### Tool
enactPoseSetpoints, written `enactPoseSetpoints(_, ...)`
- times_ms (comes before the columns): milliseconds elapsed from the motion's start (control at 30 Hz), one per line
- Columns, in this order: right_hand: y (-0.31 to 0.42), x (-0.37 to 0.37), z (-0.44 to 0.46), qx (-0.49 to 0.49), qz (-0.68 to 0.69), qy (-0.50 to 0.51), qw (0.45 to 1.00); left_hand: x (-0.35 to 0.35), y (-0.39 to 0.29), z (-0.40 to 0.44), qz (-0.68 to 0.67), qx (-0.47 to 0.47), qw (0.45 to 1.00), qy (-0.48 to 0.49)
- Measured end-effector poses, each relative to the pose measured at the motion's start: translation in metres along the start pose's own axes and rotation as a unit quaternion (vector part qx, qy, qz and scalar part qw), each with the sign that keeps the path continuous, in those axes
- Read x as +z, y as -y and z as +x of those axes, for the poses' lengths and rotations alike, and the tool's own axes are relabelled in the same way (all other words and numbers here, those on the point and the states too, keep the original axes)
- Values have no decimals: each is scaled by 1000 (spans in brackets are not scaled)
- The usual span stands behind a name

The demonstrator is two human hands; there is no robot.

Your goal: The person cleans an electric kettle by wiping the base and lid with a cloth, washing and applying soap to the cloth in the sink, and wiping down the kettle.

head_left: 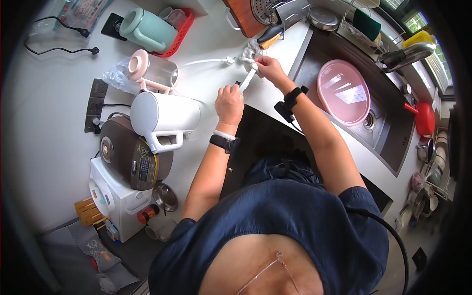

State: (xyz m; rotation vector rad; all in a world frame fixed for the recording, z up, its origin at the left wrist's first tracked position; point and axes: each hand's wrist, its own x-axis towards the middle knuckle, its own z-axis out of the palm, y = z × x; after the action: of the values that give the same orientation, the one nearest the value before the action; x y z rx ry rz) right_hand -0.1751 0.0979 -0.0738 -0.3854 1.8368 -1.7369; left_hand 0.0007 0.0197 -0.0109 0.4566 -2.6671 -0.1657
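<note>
My left hand (229, 104) is closed around the dark handle of a knife-like tool with a long white blade (248, 81), which points away from me over the white counter. At the blade's far end, the fingertips of my right hand (269, 68) are pinched on a crumpled whitish cloth (249, 65). Whether those fingers also grip the blade tip is hard to see. More crumpled grey-white material (252, 50) lies just beyond. A white plug on a cord (228, 60) rests to the left of the cloth.
On the left stand a white kettle (169, 120), a clear jug (160, 71), a rice cooker (132, 152) and a mint pitcher (150, 32) by a red basket (183, 34). A dark-and-orange-handled tool (270, 37) lies ahead. A pink basin (343, 93) sits in the sink (393, 132) at right.
</note>
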Motion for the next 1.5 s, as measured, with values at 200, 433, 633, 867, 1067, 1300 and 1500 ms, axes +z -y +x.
enactPoseSetpoints(200,16,12,-14,-89,0,2,996,-4,3,5,-22,-21,1000,5)
enactPoseSetpoints(433,66,29,-68,-336,-229,-76,910,-9,-9,23,-10,-58,997,46)
enactPoseSetpoints(633,38,18,-44,-213,-217,-76,950,-3,3,5,-58,-33,998,-8)
enactPoseSetpoints(867,7,32,-35,-125,-132,-72,981,-9,15,-7,2,-22,999,31)
enactPoseSetpoints(1067,35,49,-62,-261,-173,-99,945,-2,20,6,7,-74,997,37)
enactPoseSetpoints(1300,42,49,-56,-293,-157,-103,938,-15,17,18,-12,-74,996,51)
enactPoseSetpoints(1500,17,32,-19,-133,-101,-76,983,-19,17,19,-64,-106,991,54)
